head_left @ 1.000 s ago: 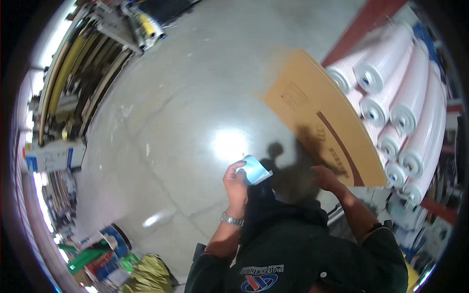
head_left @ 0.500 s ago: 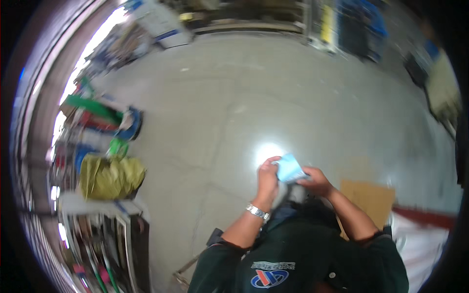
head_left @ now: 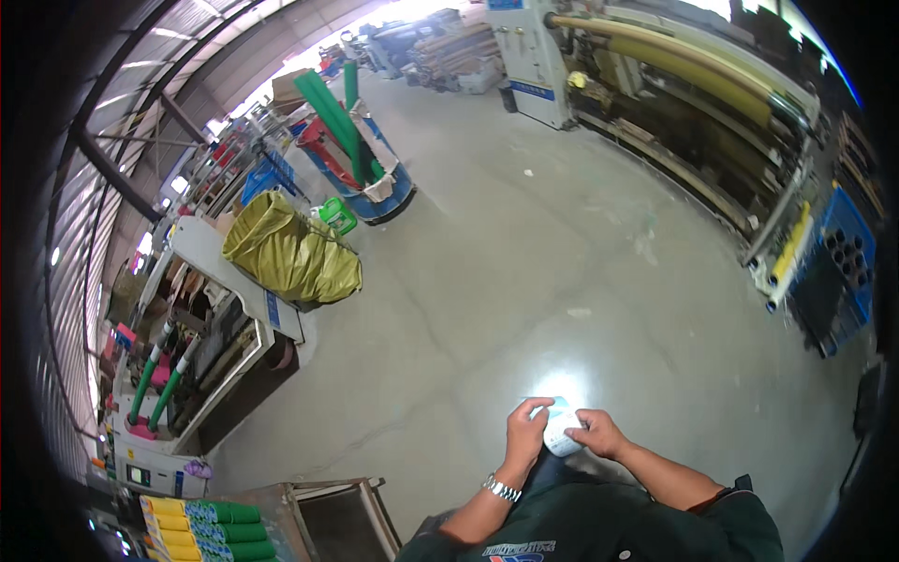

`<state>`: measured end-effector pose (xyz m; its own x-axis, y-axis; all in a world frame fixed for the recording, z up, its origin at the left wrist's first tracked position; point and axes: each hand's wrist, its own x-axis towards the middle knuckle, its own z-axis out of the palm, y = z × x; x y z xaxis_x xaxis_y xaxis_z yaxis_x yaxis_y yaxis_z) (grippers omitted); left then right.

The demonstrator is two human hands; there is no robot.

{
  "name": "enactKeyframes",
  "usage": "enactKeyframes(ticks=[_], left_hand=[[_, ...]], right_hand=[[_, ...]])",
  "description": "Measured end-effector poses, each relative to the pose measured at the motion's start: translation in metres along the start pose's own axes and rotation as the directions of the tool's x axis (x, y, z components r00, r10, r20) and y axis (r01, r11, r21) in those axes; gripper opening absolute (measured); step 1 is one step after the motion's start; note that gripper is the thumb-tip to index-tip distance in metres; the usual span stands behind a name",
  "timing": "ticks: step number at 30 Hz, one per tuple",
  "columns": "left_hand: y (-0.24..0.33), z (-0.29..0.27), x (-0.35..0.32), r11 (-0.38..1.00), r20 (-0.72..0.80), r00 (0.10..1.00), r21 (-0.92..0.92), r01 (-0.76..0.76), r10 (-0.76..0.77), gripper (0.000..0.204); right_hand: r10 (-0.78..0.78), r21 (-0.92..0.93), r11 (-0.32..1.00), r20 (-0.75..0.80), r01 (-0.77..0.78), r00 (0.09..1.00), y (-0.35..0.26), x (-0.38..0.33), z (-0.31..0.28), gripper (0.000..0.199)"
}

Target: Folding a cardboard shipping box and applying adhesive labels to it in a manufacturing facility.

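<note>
Between my two hands is a small flat printed piece, white with light blue at its top; whether it is a card or a packet I cannot tell. My left hand pinches its upper left side, thumb and fingers bent. On the opposite edge my right hand grips it, with the thumb lying over the white face. A metal watch circles my left wrist. Both hands are in front of my dark shirt, above the floor.
On the left, a yellow sack stands near a blue drum holding green rolls. A machine stands below the sack, and green and yellow rolls lie lower left. A large roller machine and blue crate are at right.
The view has swung, bringing the left-side machines and the large roller machine further into sight. My hands appear lower. The held piece now shows a mostly white printed face instead of light blue.
</note>
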<state>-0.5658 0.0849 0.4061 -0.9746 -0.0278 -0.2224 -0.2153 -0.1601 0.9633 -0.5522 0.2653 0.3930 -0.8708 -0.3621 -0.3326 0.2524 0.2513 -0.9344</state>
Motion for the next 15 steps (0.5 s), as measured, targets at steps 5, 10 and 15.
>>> enactKeyframes(ticks=[5, 10, 15], left_hand=[[-0.007, -0.065, 0.108, 0.994, -0.184, 0.983, -0.106, -0.009, -0.011, 0.019], [0.027, -0.135, 0.235, 0.999, -0.34, 0.941, -0.034, -0.008, -0.004, 0.019], [0.096, -0.181, 0.367, 0.99, -0.43, 0.893, 0.1, -0.1, 0.134, 0.02]], right_hand=[[-0.09, 0.007, 0.996, 0.036, 0.089, 0.995, 0.038, 0.137, -0.048, 0.02], [0.25, -0.376, 0.862, -0.266, -0.339, 0.931, 0.139, 0.205, -0.154, 0.018], [0.51, -0.809, 0.539, 0.09, -0.236, 0.856, 0.246, 0.189, -0.225, 0.014]])
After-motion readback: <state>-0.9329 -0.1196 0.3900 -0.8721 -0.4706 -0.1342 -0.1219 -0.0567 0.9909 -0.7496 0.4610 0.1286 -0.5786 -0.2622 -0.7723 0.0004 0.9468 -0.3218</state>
